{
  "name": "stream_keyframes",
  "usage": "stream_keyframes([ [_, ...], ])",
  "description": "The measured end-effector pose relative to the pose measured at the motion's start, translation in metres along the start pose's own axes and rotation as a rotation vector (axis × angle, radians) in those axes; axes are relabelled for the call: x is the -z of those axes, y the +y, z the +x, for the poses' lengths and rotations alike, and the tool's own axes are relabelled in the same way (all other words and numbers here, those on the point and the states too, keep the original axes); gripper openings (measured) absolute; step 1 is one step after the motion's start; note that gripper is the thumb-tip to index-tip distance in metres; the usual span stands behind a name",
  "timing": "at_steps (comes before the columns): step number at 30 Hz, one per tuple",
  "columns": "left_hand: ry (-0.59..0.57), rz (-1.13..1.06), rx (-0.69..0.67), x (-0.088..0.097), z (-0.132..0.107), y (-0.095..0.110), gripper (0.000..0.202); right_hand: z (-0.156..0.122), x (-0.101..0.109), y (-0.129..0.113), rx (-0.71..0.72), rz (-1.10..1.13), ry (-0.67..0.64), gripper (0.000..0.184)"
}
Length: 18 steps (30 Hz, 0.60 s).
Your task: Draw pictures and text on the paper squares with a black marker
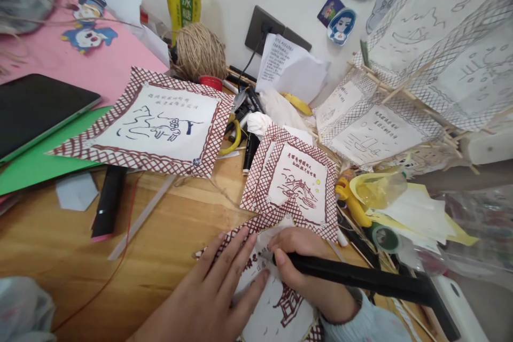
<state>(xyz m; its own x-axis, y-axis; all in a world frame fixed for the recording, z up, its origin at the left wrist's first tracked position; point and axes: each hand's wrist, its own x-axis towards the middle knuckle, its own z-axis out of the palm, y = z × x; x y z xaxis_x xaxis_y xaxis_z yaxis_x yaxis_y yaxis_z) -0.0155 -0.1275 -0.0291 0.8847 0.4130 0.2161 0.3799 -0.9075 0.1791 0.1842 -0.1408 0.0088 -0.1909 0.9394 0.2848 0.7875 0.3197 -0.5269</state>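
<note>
My left hand (218, 291) lies flat with fingers stretched out, pressing down a white paper panel (276, 312) with a dark red lattice border and red drawing. My right hand (306, 272) is closed round a long black tool (360, 275), its tip hidden at the paper under my fingers. Just beyond my hands lies a second bordered panel (294, 184) with a red bridge drawing. A larger bordered panel (160, 123) with a blue drawing rests to the left.
A black marker (107, 203) and a clear stick (140, 219) lie on the wooden desk (160, 256). A tablet (36, 109) sits on green card at left. A twine ball (199, 52), pens, yellow scissors (352, 200) and a paper lantern frame (425, 75) crowd the back and right.
</note>
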Motion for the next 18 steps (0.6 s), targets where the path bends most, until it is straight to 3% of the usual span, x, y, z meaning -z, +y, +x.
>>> stream_keyframes([
  [18, 0.021, 0.008, -0.033, -0.0028, -0.0009, -0.0013, 0.079, -0.0007, 0.0006, 0.0025, 0.012, 0.005, -0.011, 0.035],
])
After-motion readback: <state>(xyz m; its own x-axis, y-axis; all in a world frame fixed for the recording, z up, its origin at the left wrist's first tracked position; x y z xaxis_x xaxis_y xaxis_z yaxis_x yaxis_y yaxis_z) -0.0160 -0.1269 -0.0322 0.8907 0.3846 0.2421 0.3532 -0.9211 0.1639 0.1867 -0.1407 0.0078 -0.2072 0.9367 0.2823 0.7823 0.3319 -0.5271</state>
